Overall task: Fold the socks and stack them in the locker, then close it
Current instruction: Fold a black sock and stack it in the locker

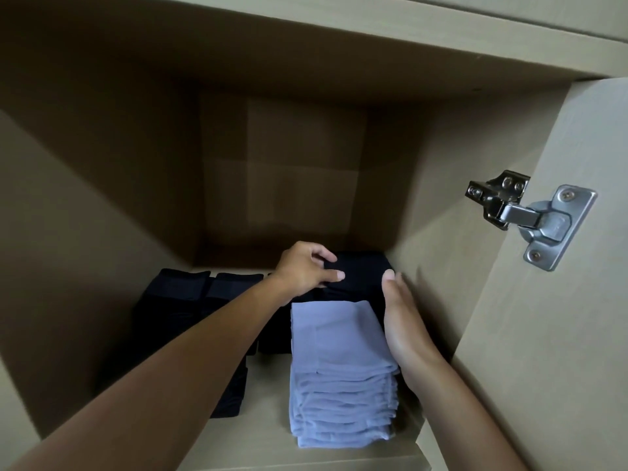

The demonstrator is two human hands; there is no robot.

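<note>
Both my arms reach into the open beige locker (102, 205). At the back right of its shelf stands a pile of black folded socks (363, 266). My left hand (306, 268) pinches the top black sock there between thumb and fingers. My right hand (404, 321) lies flat and straight along the right side of that pile and of the light blue sock stack (339, 372) in front of it. Further black sock stacks (176, 307) stand on the left of the shelf, partly hidden by my left forearm.
The locker door (557, 334) stands open on the right, with a metal hinge (530, 215) on it. The locker's side wall is close beside my right hand. The back of the compartment (289, 171) above the stacks is bare and dark.
</note>
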